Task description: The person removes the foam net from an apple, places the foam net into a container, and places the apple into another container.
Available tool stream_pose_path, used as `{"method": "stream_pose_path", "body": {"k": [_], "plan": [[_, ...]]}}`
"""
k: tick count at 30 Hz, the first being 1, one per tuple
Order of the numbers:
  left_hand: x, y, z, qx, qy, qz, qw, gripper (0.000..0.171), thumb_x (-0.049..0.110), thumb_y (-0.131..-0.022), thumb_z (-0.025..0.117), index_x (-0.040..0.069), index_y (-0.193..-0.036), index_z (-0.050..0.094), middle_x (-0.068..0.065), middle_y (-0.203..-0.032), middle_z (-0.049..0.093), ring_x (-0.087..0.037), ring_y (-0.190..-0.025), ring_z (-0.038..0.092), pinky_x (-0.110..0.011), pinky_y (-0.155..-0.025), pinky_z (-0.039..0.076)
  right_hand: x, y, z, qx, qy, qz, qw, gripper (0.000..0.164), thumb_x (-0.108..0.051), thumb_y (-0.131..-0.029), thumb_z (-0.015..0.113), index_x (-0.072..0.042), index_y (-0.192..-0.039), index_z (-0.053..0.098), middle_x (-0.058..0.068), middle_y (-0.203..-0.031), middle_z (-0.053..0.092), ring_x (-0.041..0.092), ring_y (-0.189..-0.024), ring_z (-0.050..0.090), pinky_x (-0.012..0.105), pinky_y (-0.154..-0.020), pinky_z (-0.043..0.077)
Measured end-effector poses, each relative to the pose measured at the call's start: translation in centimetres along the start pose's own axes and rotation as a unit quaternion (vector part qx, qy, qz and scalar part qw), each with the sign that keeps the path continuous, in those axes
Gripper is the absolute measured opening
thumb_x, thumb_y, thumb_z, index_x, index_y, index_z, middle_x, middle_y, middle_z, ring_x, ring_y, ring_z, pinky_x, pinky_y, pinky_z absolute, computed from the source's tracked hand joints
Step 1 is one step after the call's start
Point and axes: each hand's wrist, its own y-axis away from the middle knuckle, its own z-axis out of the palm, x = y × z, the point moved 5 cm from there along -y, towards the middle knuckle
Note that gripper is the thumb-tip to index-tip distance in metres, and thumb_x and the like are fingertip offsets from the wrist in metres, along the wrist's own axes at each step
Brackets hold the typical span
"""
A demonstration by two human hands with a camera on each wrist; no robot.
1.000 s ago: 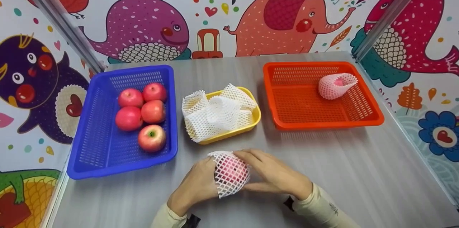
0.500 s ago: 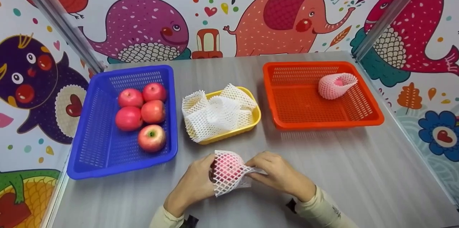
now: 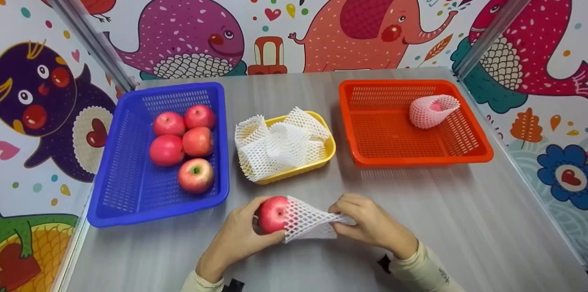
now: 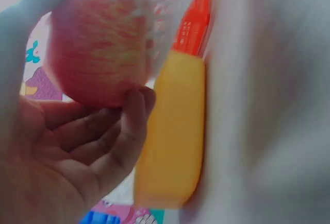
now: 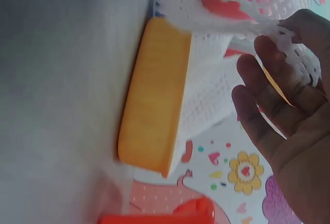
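Observation:
Between finger and thumb, my left hand point(image 3: 241, 232) grips a red apple point(image 3: 273, 215) above the front of the table; in the left wrist view the apple point(image 4: 100, 44) shows its striped side, with curled fingers point(image 4: 136, 116) beneath it. A white foam net sleeve point(image 3: 305, 221) covers the apple's right part and stretches out to the right. My right hand point(image 3: 367, 221) pinches the gathered end of that sleeve. In the right wrist view, the net point(image 5: 227, 2) hangs from the thumb and forefinger, red apple skin showing inside it.
A blue basket point(image 3: 138, 214) at left holds several bare apples point(image 3: 195, 176). White foam nets point(image 3: 285, 143) fill a yellow tray point(image 3: 331, 152) in the middle. The red basket point(image 3: 413, 160) at right contains one fruit in a pink net point(image 3: 427, 112). Printed panels surround the table.
My right hand has gone from beside the apple to pinching the net's end and pulling it rightward. The net has slid partly off, baring the apple's left side, while my left hand moved slightly left.

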Motion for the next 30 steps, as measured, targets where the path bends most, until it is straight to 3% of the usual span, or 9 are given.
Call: {"method": "stream_pose_path", "body": {"k": [4,14,23,30], "plan": [[-0.4,0.5,-0.8,0.013,-0.012,-0.02,0.9996,0.067,0.06,-0.076,0.081,0.018,-0.125,0.063,0.008,-0.106,0.067,-0.007,-0.085,0.062,-0.032,-0.073,0.055,0.6,0.4,-1.5,0.026,0.013,0.01,1.0,0.026,-0.002,-0.075,0.078,-0.01,-0.097,0.066,-0.003,-0.091,0.065,0.013,-0.078,0.06,0.024,-0.071,0.051],[-0.9,1.1,-1.0,0.013,-0.016,-0.035,0.9992,0.068,0.06,-0.075,0.081,0.015,-0.124,0.063,0.006,-0.107,0.067,-0.007,-0.086,0.061,-0.036,-0.073,0.056,1.9,-1.0,-4.8,0.077,0.064,0.016,0.995,0.019,-0.004,-0.08,0.075,-0.007,-0.097,0.067,-0.001,-0.089,0.063,0.014,-0.075,0.057,0.024,-0.067,0.048],[-1.0,1.3,-0.9,0.013,-0.024,-0.033,0.9991,0.064,0.061,-0.076,0.08,0.018,-0.121,0.064,0.009,-0.104,0.067,-0.007,-0.086,0.061,-0.037,-0.073,0.056,4.0,-4.3,-7.1,0.099,0.135,0.092,0.982,0.016,-0.006,-0.082,0.074,-0.006,-0.096,0.066,0.003,-0.089,0.06,0.017,-0.077,0.052,0.027,-0.066,0.044],[-0.9,1.4,-0.8,0.004,-0.02,-0.036,0.9991,0.063,0.061,-0.076,0.08,0.021,-0.121,0.064,0.011,-0.104,0.067,-0.006,-0.086,0.06,-0.037,-0.074,0.055,6.5,-8.1,-8.4,0.102,0.202,0.116,0.967,0.02,-0.009,-0.083,0.078,-0.003,-0.098,0.065,0.008,-0.088,0.061,0.023,-0.075,0.052,0.036,-0.064,0.046]]}}
